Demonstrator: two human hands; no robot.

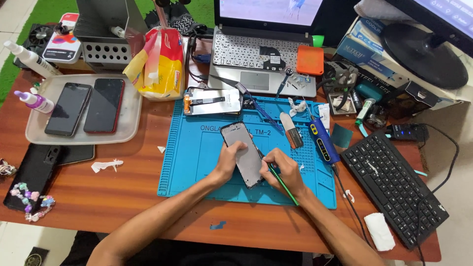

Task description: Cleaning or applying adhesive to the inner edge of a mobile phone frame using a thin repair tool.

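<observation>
On the blue work mat (197,162) on my table (123,197): one dark phone (244,152), my left hand (229,160) fingers closed on its edge, my right hand (286,170) fingers pinched shut around a green-handled tool (282,183) at its side.

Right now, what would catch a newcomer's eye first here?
At centre, the blue work mat stands out, where the left hand steadies a dark phone screen and the right hand holds a green tool against its edge. At left, a tray holds two phones.
</observation>
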